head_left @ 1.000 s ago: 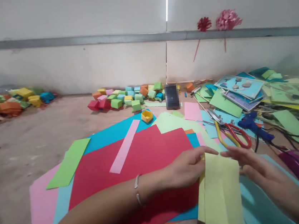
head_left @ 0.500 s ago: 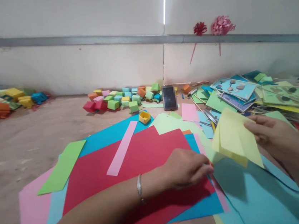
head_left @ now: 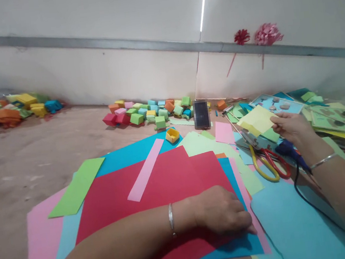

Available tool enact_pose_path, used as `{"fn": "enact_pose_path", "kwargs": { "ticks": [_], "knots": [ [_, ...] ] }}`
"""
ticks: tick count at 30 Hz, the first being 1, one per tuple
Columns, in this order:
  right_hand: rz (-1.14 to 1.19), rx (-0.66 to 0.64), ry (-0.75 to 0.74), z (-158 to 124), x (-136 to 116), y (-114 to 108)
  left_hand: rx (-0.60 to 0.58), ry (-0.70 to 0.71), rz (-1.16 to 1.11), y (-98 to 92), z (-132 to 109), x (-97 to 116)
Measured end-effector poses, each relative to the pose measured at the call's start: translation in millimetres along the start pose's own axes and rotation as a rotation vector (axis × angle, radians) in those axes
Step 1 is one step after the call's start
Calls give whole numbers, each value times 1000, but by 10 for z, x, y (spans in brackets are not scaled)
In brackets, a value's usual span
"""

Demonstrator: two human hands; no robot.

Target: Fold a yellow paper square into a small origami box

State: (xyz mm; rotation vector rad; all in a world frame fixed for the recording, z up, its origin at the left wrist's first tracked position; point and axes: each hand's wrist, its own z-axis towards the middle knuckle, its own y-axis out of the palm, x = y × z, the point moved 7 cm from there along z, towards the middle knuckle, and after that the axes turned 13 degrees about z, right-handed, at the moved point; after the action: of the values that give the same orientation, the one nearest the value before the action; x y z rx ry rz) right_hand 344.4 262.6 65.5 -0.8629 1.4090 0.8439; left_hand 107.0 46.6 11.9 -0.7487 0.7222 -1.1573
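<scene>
My right hand pinches the near corner of a folded pale yellow paper and holds it up over the clutter at the right. Below that hand lie yellow-and-red-handled scissors and a blue tool with a black cord, probably a glue gun. My left hand rests, fingers curled under, on the right edge of the red paper and the blue sheet beneath it. Anything inside those fingers is hidden. A pink strip and a green strip lie across the stacked sheets.
A small open yellow paper box sits behind the red paper. Farther back are folded paper blocks and a dark upright phone-like device. Light blue paper spreads at front right. Decorated boards pile up at right.
My right hand has carried the yellow paper up and away from me, uncovering the scissors. My left hand has moved slightly lower and lies flatter on the sheets. The view has shifted a little.
</scene>
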Motion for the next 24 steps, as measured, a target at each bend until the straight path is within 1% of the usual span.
{"fn": "enact_pose_path", "kwargs": {
  "ticks": [1,3,5,6,8,9,10,11,12,14,15,16,17,18,20,21,22,23,24],
  "knots": [
    [-88,25,-2,23,12,-20,-8,-5,-3,17,-6,-4],
    [-279,33,-94,5,-36,-36,-25,-29,-25,43,-16,-24],
    [-428,13,-185,-101,-93,-35,-26,-109,-99,43,-23,-85],
    [-481,-16,-222,-182,-114,-21,-14,-204,-189,34,-28,-156],
    [-575,-135,-274,-394,-123,48,30,-491,-431,20,-66,-366],
    [-621,-241,-293,-527,-105,112,57,-651,-554,13,-99,-481],
    [-708,-409,-354,-700,-84,221,81,-787,-633,-11,-129,-587],
    [-756,-609,-423,-911,-52,334,96,-868,-663,-67,-134,-680],
    [-762,-766,-500,-1133,-39,411,100,-923,-681,-144,-127,-776],
    [-778,-1029,-623,-1580,-7,498,92,-1005,-719,-351,-113,-999],
    [-778,-1121,-680,-1786,-6,514,78,-1041,-735,-470,-121,-1122],
    [-794,-1189,-722,-1969,-2,518,23,-1087,-742,-572,-152,-1242],
    [-811,-1242,-755,-2130,2,516,-33,-1109,-701,-687,-192,-1354],
    [-831,-1295,-766,-2268,14,511,-133,-1088,-623,-781,-231,-1436],
    [-863,-1377,-763,-2470,46,493,-328,-1011,-312,-932,-360,-1548],
    [-883,-1411,-754,-2535,71,484,-425,-965,-166,-954,-441,-1560],
    [-905,-1439,-748,-2579,97,475,-492,-927,-69,-943,-524,-1547],
    [-930,-1462,-749,-2606,124,468,-552,-869,-44,-885,-591,-1495],
    [-956,-1484,-753,-2620,151,464,-613,-772,-83,-785,-630,-1398]
  ]
}}
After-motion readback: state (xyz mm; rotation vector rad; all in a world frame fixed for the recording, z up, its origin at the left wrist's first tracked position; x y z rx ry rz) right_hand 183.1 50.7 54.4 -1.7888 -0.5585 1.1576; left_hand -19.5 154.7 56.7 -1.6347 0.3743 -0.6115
